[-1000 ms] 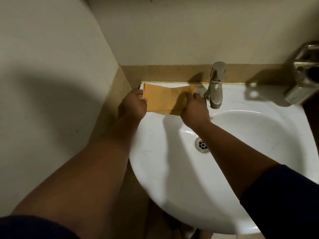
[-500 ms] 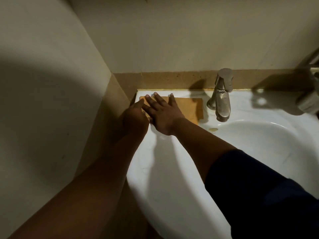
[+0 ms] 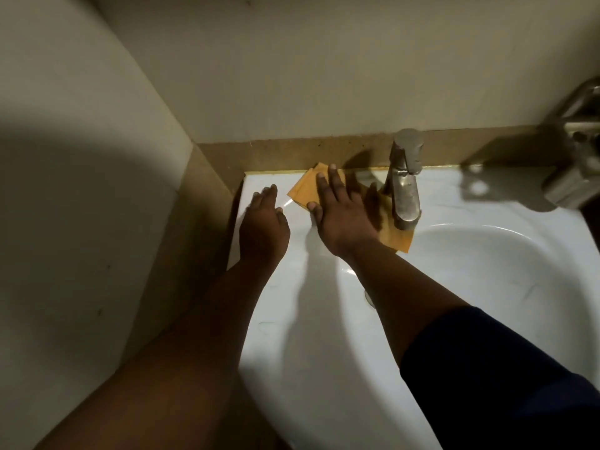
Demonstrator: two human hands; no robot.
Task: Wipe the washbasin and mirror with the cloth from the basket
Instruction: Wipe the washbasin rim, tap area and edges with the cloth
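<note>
— Hands first: how are they placed?

— Both hands are laid on the back left part of the white washbasin. The right hand is spread flat, fingers straight and apart, and is pressed palm-down on the orange cloth. Nothing is gripped by it; the cloth is only pinned under the palm and fingers.

— And the left hand?

— The left hand is rested on the bare rim just left of the cloth, fingers extended and loosely together. It is kept apart from the cloth, and nothing is held in it.

— Where exactly is the cloth found?

— It is spread flat on the basin's rear ledge, between the left corner and the tap. One corner is seen up against the brown ledge behind the basin; another corner is seen past the wrist, at the foot of the tap, near the edge of the bowl. Its middle is hidden by the right hand.

— What else is shown?

— A metal tap is stood upright at the back of the basin, with its spout turned toward the bowl. A metal fixture is seen at the far right edge, only partly in view. Pale walls are met in the corner at the left. A dark sleeve is worn on the right forearm.
</note>
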